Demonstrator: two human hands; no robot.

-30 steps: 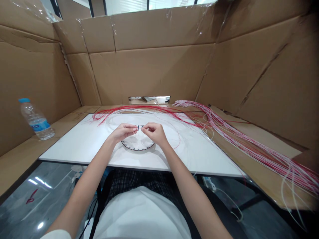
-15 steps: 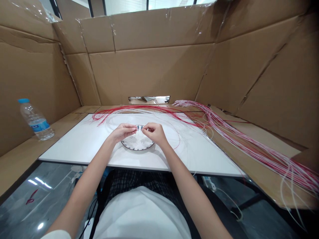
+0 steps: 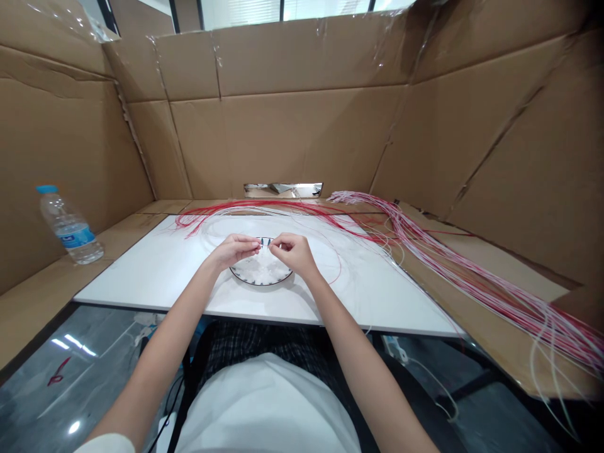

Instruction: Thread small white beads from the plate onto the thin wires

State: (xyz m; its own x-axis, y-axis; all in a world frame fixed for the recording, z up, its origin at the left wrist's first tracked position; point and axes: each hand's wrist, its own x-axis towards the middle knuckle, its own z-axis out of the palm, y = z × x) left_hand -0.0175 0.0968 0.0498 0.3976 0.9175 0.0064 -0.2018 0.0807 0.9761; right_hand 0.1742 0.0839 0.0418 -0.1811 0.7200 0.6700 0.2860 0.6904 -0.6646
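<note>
My left hand (image 3: 234, 250) and my right hand (image 3: 293, 251) are close together above a round white plate (image 3: 261, 270) with a dark rim and small dark marks round its edge. Thumb and fingers are pinched on both hands, a narrow gap between them. Whatever lies in the fingertips is too small to name. The plate rests on a white board (image 3: 155, 270), and its sides are partly hidden by my hands. Behind them, thin red wires (image 3: 250, 203) curve over the board's far edge.
A thick bundle of red and white wires (image 3: 453, 267) runs along the right side. On the left stands a water bottle (image 3: 78, 237) with a blue cap. Cardboard walls (image 3: 302, 138) enclose the table at the back and both sides.
Both hands keep their pinch above the plate with hardly any movement. The whole view has shifted very slightly.
</note>
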